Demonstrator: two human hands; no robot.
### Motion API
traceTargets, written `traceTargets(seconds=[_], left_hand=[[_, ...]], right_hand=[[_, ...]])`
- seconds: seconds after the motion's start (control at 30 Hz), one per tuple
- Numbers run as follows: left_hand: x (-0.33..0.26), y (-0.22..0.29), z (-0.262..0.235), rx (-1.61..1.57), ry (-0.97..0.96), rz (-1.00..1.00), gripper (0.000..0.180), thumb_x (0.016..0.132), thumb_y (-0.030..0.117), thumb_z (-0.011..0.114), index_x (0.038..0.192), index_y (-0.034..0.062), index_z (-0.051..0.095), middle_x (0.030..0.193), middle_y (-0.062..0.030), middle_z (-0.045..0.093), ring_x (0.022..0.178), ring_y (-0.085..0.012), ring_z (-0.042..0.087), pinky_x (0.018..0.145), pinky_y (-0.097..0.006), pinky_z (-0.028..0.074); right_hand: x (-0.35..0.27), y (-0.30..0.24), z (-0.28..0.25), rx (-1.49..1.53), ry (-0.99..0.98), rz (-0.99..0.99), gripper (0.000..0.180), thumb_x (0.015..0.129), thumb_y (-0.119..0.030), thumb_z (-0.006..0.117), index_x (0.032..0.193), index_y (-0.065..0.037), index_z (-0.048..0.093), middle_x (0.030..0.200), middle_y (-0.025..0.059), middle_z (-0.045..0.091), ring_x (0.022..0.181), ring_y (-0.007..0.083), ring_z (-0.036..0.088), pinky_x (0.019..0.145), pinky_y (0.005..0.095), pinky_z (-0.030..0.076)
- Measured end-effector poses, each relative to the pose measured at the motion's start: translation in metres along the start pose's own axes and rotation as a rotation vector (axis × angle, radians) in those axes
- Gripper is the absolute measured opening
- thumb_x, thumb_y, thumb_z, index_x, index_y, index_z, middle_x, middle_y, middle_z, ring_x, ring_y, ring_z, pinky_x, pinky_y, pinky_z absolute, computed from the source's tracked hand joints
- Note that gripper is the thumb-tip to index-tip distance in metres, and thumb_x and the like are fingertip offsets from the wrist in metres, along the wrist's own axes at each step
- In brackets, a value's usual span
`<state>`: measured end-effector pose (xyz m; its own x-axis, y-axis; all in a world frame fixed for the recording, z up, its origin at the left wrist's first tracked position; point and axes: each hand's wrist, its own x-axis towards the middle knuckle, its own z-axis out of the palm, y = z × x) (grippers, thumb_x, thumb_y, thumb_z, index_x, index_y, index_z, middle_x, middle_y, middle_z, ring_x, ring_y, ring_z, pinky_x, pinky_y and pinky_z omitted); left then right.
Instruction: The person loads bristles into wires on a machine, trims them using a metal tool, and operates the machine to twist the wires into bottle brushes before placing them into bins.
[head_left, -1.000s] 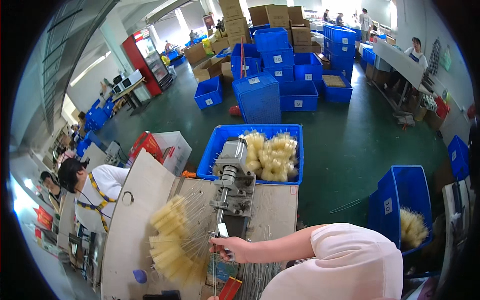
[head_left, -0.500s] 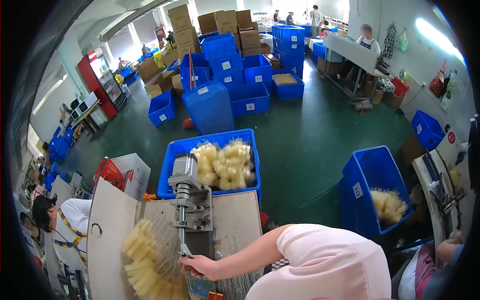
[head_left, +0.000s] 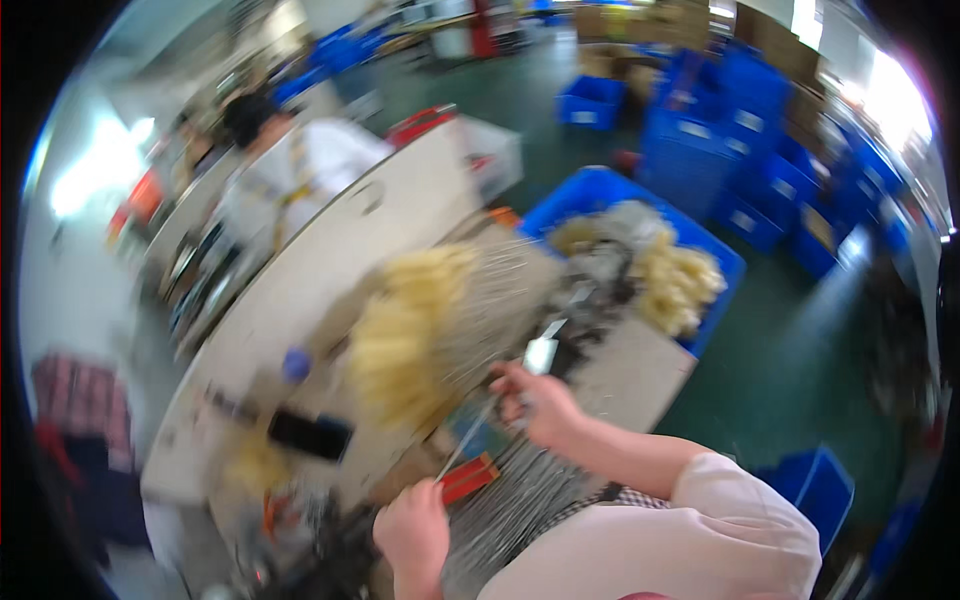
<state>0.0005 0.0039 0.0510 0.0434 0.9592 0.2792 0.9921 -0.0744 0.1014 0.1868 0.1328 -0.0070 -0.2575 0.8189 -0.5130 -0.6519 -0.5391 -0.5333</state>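
Wire (head_left: 463, 445) is held slantwise at lower centre of frame, between both hands. Its lower end is gripped by the left hand (head_left: 412, 535) – fingers folded into a near-fist, no gap seen. Its upper end is met by the right hand (head_left: 540, 405), at centre – fingers curled in, apparently pinched round the wire; exact finger contact is blurred. By the two-ended hold, the thin length is probably steadied and lined up with the machine (head_left: 600, 265), upper right of centre. A pale tab (head_left: 541, 355) is seen just beyond the right fingertips; whether it is touched cannot be told.

Yellow bundles (head_left: 405, 340) are fanned at centre left, stems turned toward the machine, likely so that bristles are spared crushing. Loose rods (head_left: 510, 505) are laid together at lower centre, beside the right forearm, presumably for easy reach. A red box (head_left: 468, 480) is set between rods and left hand. A phone (head_left: 310, 436) and purple item (head_left: 296, 364) are left on the bench (head_left: 330, 235), farther left. More bundles are caught by a blue crate (head_left: 735, 275) behind the machine, upper right.
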Motion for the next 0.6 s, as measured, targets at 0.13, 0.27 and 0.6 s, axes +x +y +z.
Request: traceTargets(seconds=[0.13, 0.27, 0.6], left_hand=[[-0.017, -0.003, -0.014, -0.011, 0.032, -0.059, 0.009, 0.077, 0.023, 0.061, 0.080, 0.0161, 0.057, 0.061, -0.0013, 0.051, 0.055, -0.0214, 0.054, 0.047, -0.035, 0.039], [-0.030, -0.003, -0.020, 0.017, 0.055, -0.167, 0.009, 0.076, 0.023, 0.062, 0.079, 0.0169, 0.056, 0.061, 0.0008, 0.050, 0.055, -0.0175, 0.053, 0.048, -0.031, 0.038], [-0.044, -0.017, -0.014, 0.134, 0.067, -0.142, 0.010, 0.074, 0.020, 0.057, 0.083, 0.0159, 0.057, 0.073, 0.0035, 0.051, 0.074, -0.0112, 0.051, 0.069, -0.029, 0.037]], right_hand=[[-0.004, -0.005, -0.009, -0.133, -0.098, 0.004, 0.032, 0.092, -0.031, 0.044, 0.108, -0.003, 0.050, 0.088, 0.0113, 0.061, 0.053, 0.0145, 0.046, 0.050, 0.0272, 0.038], [-0.013, -0.028, -0.014, -0.421, -0.253, 0.280, 0.027, 0.091, -0.024, 0.047, 0.108, -0.004, 0.053, 0.090, 0.0105, 0.061, 0.061, 0.0160, 0.052, 0.055, 0.0273, 0.042], [-0.017, 0.007, 0.077, -1.923, -1.394, -1.095, 0.035, 0.064, -0.012, 0.062, 0.099, -0.009, 0.058, 0.082, 0.0024, 0.055, 0.067, 0.0197, 0.054, 0.058, 0.0328, 0.039]])
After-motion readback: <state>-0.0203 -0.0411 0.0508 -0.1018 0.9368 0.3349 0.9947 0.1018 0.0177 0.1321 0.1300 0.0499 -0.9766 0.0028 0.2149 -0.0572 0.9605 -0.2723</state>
